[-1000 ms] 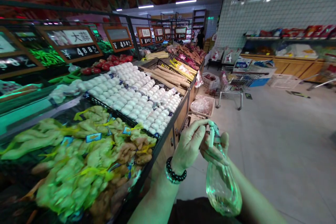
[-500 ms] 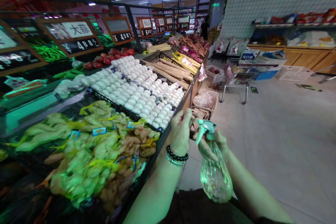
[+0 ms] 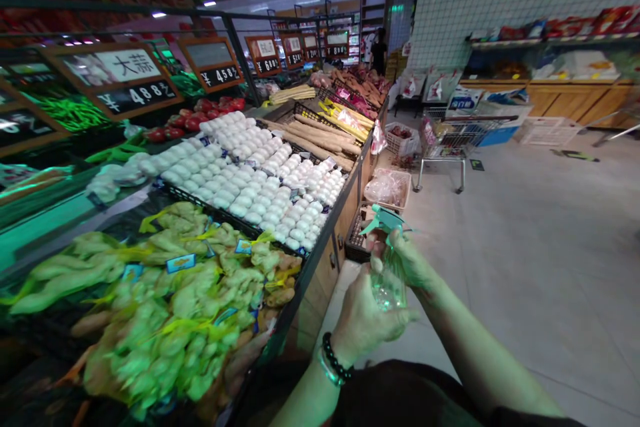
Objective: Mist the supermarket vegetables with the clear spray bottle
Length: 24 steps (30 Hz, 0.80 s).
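Note:
A clear spray bottle (image 3: 386, 290) with a pale green trigger head stands fairly upright in front of me, its nozzle pointing left. My right hand (image 3: 411, 259) grips it around the neck, just below the trigger head. Lower down, my left hand (image 3: 364, 320), with a dark beaded bracelet at the wrist, is closed around the bottle's body from the left. Its thumb sticks out to the right beneath the bottle, and its other fingers are partly hidden. Left of my hands, netted bags of ginger (image 3: 200, 293) and rows of packed garlic (image 3: 250, 183) lie on the produce stand.
Price signs (image 3: 135, 77) stand above the tomatoes (image 3: 195, 117). Long brown roots (image 3: 315, 137) lie beyond the garlic. Crates (image 3: 387, 188) sit on the floor beside the stand, with a shopping cart (image 3: 450, 140) behind them. A person (image 3: 379, 53) is far back in the aisle.
My left hand has moved down from beside the trigger head to the bottle's body and taken hold of it. The bottle has risen slightly in my right hand. The view has shifted a little.

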Each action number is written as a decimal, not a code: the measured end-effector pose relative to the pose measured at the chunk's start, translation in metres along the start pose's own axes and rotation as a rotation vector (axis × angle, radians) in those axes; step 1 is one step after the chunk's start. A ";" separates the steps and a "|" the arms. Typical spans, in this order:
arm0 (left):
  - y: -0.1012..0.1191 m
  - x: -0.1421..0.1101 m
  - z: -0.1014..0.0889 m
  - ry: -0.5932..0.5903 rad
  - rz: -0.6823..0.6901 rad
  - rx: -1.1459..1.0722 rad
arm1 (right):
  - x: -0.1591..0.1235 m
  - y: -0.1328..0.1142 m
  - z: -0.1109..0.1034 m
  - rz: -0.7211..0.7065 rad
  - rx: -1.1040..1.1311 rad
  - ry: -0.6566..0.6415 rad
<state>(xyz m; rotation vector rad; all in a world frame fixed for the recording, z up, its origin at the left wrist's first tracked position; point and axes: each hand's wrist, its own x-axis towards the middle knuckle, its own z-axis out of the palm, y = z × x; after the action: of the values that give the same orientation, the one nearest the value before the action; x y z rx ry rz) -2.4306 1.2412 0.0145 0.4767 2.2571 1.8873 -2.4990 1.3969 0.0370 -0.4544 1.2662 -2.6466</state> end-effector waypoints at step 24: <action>0.007 0.014 0.075 -0.245 -0.073 0.119 | -0.072 -0.046 -0.053 -0.055 -0.232 0.199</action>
<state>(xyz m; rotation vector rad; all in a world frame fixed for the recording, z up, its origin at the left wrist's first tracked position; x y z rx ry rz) -2.4185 1.3161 0.0081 0.5974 2.1998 1.5711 -2.4512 1.4845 0.0271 -0.2644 1.6535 -2.6548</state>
